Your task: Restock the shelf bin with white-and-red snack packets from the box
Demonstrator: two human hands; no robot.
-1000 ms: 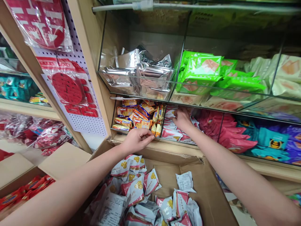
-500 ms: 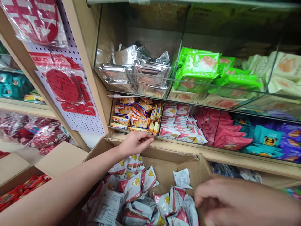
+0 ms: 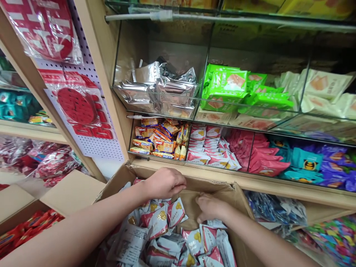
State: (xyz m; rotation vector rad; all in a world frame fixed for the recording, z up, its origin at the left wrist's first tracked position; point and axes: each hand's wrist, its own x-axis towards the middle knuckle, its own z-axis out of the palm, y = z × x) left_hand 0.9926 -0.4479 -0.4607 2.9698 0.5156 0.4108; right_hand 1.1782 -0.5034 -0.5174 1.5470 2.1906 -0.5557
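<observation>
An opened cardboard box (image 3: 194,180) holds a loose pile of small white, pink and gold snack packets (image 3: 155,222). My left hand (image 3: 167,183) is over the back of the box, its fingers curled in; their undersides are turned away, so anything inside them is hidden. Lower and to the right, my right hand (image 3: 210,207) reaches inside the box near its back wall. Its thumb and fingers are apart and nothing shows between them. Just under this hand lies a white packet (image 3: 217,223), partly covered. Similar packets (image 3: 211,148) are stacked in a shelf compartment behind the box.
Beyond the box, clear dividers split the shelf into compartments of orange packets (image 3: 160,139), pink packets (image 3: 264,157) and teal packets (image 3: 306,161). Above sit silver packets (image 3: 155,87) and green packets (image 3: 228,87). Another box with red packets (image 3: 30,230) stands at left.
My left hand has come down from the shelf edge to the box. My right hand has moved left from the box's right side into it. The view has tilted up slightly.
</observation>
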